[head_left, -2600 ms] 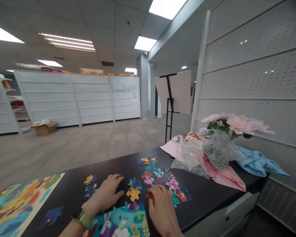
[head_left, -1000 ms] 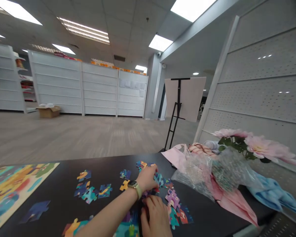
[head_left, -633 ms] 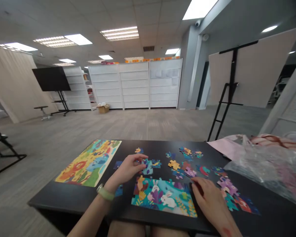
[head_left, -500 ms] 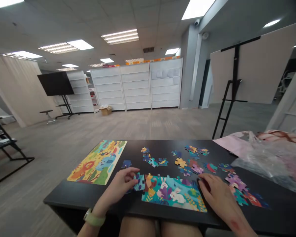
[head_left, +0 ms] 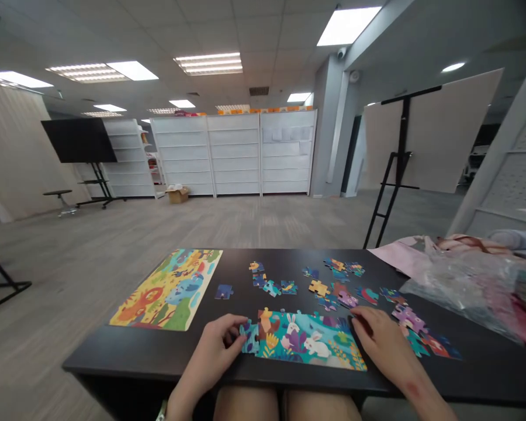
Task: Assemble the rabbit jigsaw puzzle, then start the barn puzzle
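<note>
A partly joined rabbit puzzle (head_left: pixel 309 341) lies at the near edge of the black table (head_left: pixel 127 351). My left hand (head_left: pixel 217 348) pinches a blue puzzle piece (head_left: pixel 248 337) against the puzzle's left edge. My right hand (head_left: pixel 379 342) lies flat on the table at the puzzle's right edge, fingers stretched out and holding nothing. Several loose pieces (head_left: pixel 328 286) are scattered behind the puzzle and to its right.
A finished colourful puzzle (head_left: pixel 169 289) lies at the table's left, with a single blue piece (head_left: pixel 223 290) beside it. Clear plastic bags and pink cloth (head_left: pixel 460 280) fill the table's right end. An easel (head_left: pixel 398 158) stands behind on the open floor.
My left hand reached to the loose pieces, took a blue one and brought it down to the rabbit puzzle's left edge. The view swung left. My right hand stayed at the puzzle's right edge.
</note>
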{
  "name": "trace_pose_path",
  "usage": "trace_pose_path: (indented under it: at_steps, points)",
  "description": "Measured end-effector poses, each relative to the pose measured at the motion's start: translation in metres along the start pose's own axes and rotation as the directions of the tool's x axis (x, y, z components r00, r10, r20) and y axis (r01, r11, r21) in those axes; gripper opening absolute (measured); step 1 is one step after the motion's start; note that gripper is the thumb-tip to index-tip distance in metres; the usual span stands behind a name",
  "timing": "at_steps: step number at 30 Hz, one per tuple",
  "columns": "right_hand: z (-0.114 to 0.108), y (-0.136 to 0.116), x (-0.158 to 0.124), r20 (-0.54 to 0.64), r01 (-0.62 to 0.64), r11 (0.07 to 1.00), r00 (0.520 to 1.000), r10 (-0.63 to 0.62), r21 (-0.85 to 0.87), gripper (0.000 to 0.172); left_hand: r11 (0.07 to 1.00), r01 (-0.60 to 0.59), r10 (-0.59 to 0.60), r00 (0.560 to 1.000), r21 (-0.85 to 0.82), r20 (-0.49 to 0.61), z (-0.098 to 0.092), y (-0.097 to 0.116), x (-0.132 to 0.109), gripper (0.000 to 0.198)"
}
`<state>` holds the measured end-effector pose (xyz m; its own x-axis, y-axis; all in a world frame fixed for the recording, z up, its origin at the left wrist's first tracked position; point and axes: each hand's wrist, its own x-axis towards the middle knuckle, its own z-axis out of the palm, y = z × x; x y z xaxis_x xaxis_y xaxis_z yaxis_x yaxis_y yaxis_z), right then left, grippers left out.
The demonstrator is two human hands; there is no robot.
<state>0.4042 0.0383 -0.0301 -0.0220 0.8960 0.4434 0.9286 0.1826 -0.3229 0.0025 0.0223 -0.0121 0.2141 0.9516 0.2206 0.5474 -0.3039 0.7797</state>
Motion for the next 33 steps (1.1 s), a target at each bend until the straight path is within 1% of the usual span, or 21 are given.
trace_pose_path:
  at_steps: [3, 6, 8, 11, 14, 16, 19, 22, 24, 27, 30, 31, 33]
  points:
    - [0.002, 0.003, 0.001, 0.003, -0.003, 1.0, 1.0, 0.003, 0.006, 0.037, 0.998, -0.06, 0.06, 0.998, 0.015, 0.002, -0.004, 0.003, -0.002, 0.034]
    - [0.005, 0.006, 0.001, 0.004, -0.011, 1.0, 1.0, 0.011, 0.011, 0.038, 0.993, -0.11, 0.108, 0.993, 0.05, 0.037, -0.009, 0.008, 0.001, 0.037]
    - [0.006, 0.007, 0.001, 0.004, -0.011, 1.0, 1.0, 0.011, 0.013, 0.038, 0.985, -0.155, 0.149, 0.985, 0.07, 0.088, -0.013, 0.012, 0.006, 0.039]
    - [0.006, 0.008, 0.001, -0.001, -0.002, 1.0, 1.0, 0.002, 0.023, 0.038, 0.971, -0.227, 0.21, 0.959, 0.075, 0.192, -0.018, 0.018, 0.017, 0.042]
    - [0.007, 0.009, 0.001, -0.013, 0.008, 1.0, 1.0, -0.008, 0.029, 0.038, 0.963, -0.264, 0.24, 0.935, 0.06, 0.262, -0.02, 0.022, 0.024, 0.039]
    - [0.007, 0.01, 0.0, -0.018, 0.019, 0.999, 1.0, -0.018, 0.028, 0.038, 0.961, -0.269, 0.244, 0.934, 0.063, 0.262, -0.021, 0.022, 0.023, 0.036]
    - [0.008, 0.011, 0.0, -0.018, 0.034, 0.999, 0.999, -0.034, 0.023, 0.038, 0.96, -0.262, 0.235, 0.945, 0.096, 0.229, -0.023, 0.019, 0.014, 0.035]
    - [0.009, 0.011, -0.001, -0.02, 0.041, 0.999, 0.999, -0.04, 0.015, 0.036, 0.959, -0.234, 0.19, 0.95, 0.162, 0.246, -0.024, 0.017, 0.002, 0.042]
    - [0.008, 0.011, 0.0, -0.016, 0.047, 0.999, 0.999, -0.046, 0.012, 0.036, 0.963, -0.2, 0.15, 0.954, 0.179, 0.259, -0.024, 0.016, -0.003, 0.044]
    - [0.008, 0.011, 0.0, -0.02, 0.05, 0.999, 0.999, -0.05, 0.008, 0.035, 0.976, -0.152, 0.11, 0.963, 0.158, 0.245, -0.024, 0.016, -0.005, 0.045]
    - [0.008, 0.01, 0.0, -0.029, 0.057, 0.998, 0.998, -0.057, 0.006, 0.035, 0.985, -0.132, 0.105, 0.97, 0.115, 0.219, -0.023, 0.018, -0.003, 0.049]
    - [0.007, 0.01, 0.0, -0.029, 0.058, 0.998, 0.998, -0.058, 0.006, 0.034, 0.987, -0.129, 0.108, 0.973, 0.094, 0.203, -0.022, 0.018, -0.001, 0.048]
    - [0.007, 0.009, 0.0, -0.034, 0.056, 0.998, 0.998, -0.056, 0.003, 0.034, 0.991, -0.118, 0.107, 0.981, 0.058, 0.159, -0.021, 0.016, 0.002, 0.039]
